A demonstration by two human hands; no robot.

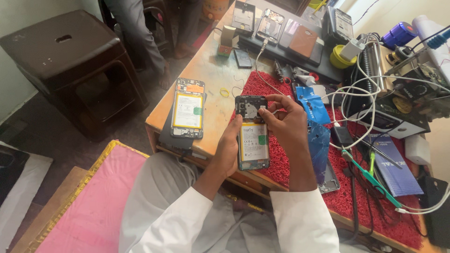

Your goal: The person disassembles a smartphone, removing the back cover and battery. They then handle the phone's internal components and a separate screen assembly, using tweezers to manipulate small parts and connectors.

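At the upper left of the frame a dark brown plastic stool (70, 51) is seen standing on the floor, well apart from the workbench. At the lower left a pink cushion (93, 201) with a yellow border is visible beside the person's white-clad lap.

Left of centre, a second opened phone (188, 108) is laid flat near the edge of the wooden table (220, 79), its back removed and its battery exposed. A small yellow ring (225, 92) is seen on the table just to its right.

At the centre of the frame an opened phone (252, 133) with its back cover off is held upright above the table edge. It is gripped along its left side by the left hand (227, 152), the fingers being curled together around the frame. The upper part of the phone is touched by the right hand (288, 124), whose thumb and forefinger are pinched together at the camera area; whether something small is held between them cannot be told.

Beneath and to the right, a red mat (286, 164) is spread over the table. A blue film strip (311, 105) is seen just beside the right hand. At the upper centre a row of phones and covers (281, 33) is laid out. At the right of the frame, white cables (365, 89) are tangled over equipment, and a blue booklet (396, 168) is lying on the mat.
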